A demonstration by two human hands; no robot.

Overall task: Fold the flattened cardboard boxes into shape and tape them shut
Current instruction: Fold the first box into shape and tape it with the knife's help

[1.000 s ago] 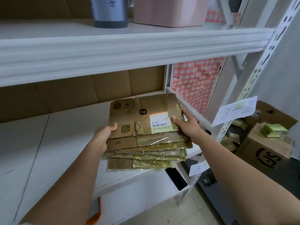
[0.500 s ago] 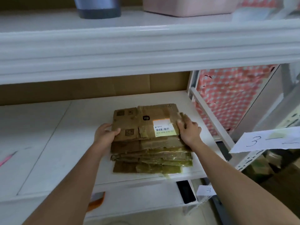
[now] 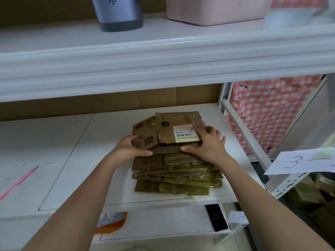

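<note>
A stack of flattened brown cardboard boxes (image 3: pixel 174 171) with old yellowish tape lies on the white middle shelf (image 3: pixel 76 160). The top flattened box (image 3: pixel 163 131) carries a white barcode label and a small dark logo. My left hand (image 3: pixel 129 149) grips the top box at its left edge, thumb under, fingers on top. My right hand (image 3: pixel 210 147) grips its right near corner, fingers spread over the label's edge and thumb along the front edge.
The upper shelf's thick white front edge (image 3: pixel 163 69) overhangs the stack, carrying a grey-blue cup (image 3: pixel 117 13) and a pink bin (image 3: pixel 217 9). A paper sign marked 3 (image 3: pixel 299 162) hangs on the right upright. Red dotted fabric (image 3: pixel 268 113) is behind. An orange item (image 3: pixel 110 223) sits below.
The stack went from held in the air to lying on the shelf. Both hands moved from its sides onto the top box, thumbs now at its front edge.
</note>
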